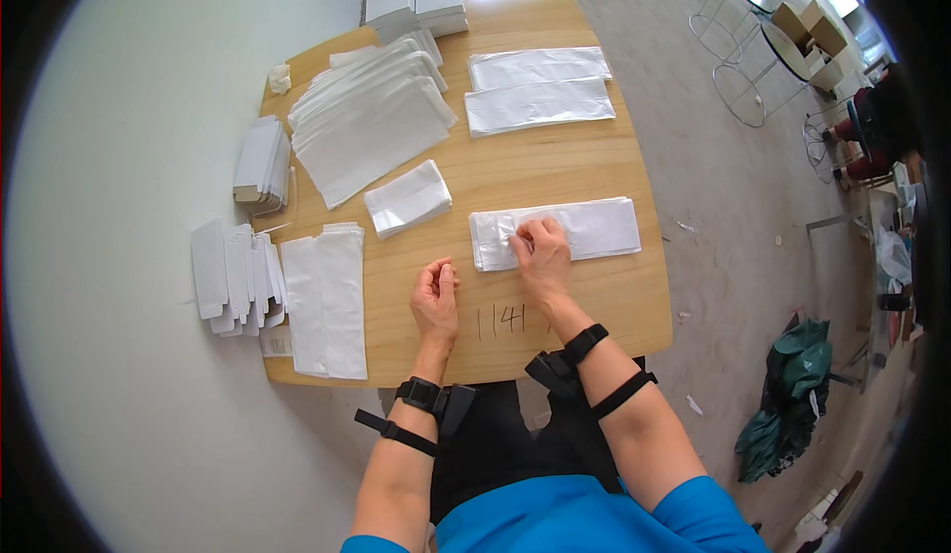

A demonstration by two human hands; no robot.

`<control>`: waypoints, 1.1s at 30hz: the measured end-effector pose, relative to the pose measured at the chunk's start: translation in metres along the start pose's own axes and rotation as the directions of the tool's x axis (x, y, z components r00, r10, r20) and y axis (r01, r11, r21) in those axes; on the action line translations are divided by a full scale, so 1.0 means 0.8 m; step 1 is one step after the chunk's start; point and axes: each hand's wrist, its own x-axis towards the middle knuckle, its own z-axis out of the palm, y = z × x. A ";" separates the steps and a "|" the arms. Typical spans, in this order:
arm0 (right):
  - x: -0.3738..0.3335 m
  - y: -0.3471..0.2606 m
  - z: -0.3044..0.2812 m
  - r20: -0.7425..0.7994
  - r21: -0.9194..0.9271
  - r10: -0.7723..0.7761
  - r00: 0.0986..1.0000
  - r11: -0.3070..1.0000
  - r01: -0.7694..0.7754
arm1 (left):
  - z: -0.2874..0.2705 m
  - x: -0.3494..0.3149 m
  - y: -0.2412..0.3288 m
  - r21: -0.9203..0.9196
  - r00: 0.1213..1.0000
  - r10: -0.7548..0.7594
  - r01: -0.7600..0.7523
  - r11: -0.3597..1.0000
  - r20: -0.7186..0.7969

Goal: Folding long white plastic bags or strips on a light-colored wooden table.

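Note:
In front of me, on the right half of the table, a flat stack of long white bags [604, 227] lies crosswise. My right hand [543, 256] rests on its left part, thumb and fingertips pinched together at the top bag's shiny surface. Left of that stack, my left hand [434, 300] hovers over or rests on the bare wood, its fingers curled in with nothing visible inside. Beyond it lies a small folded white bundle [408, 199]. A taller stack of white bags [325, 300] stands lengthwise at the near left.
A fanned pile of white sheets or bags [371, 122] covers the far left; two more bag stacks [540, 105] lie far right. White boxes [260, 162] and flattened cartons [238, 276] line the left edge beside the wall. More white box stacks [416, 3] stand at the far edge.

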 end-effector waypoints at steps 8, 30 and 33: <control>0.004 0.011 -0.014 0.038 0.160 -0.018 0.999 0.987 0.011 | 0.077 0.024 0.057 0.358 0.988 0.124 -0.149 0.922 0.092; -0.140 0.007 -0.062 0.622 0.529 0.444 0.645 0.370 -0.764 | 0.095 0.032 0.039 0.679 0.995 0.024 -0.084 0.729 0.097; -0.151 -0.004 -0.080 0.622 0.554 0.428 0.656 0.351 -0.755 | 0.087 0.034 0.036 0.692 0.983 0.097 -0.178 0.699 0.154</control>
